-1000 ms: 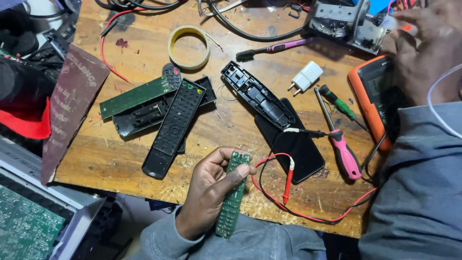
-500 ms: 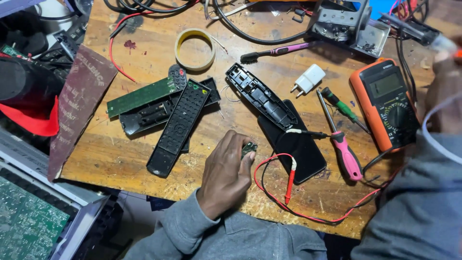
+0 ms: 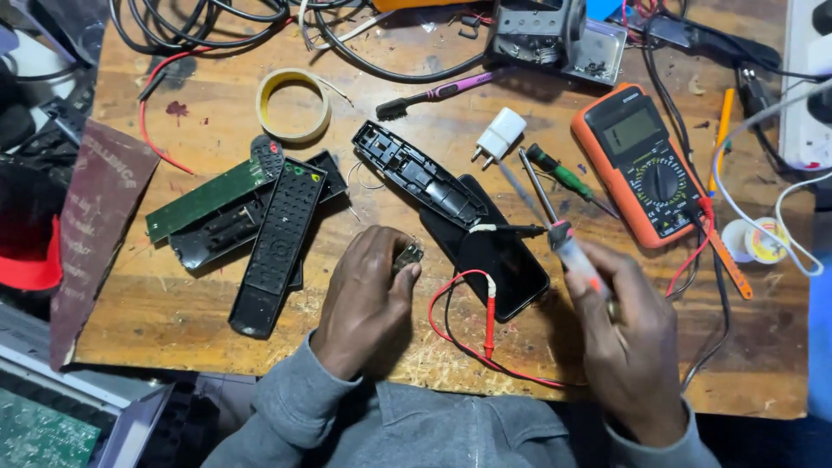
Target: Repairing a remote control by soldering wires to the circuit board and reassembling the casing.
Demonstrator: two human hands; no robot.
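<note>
Gripping a small circuit board (image 3: 407, 256) in the curled fingers of the left hand (image 3: 364, 299), a screwdriver (image 3: 563, 234) is pinched by the right hand (image 3: 620, 325); its tip is best seated squarely before turning, just right of the board.
</note>
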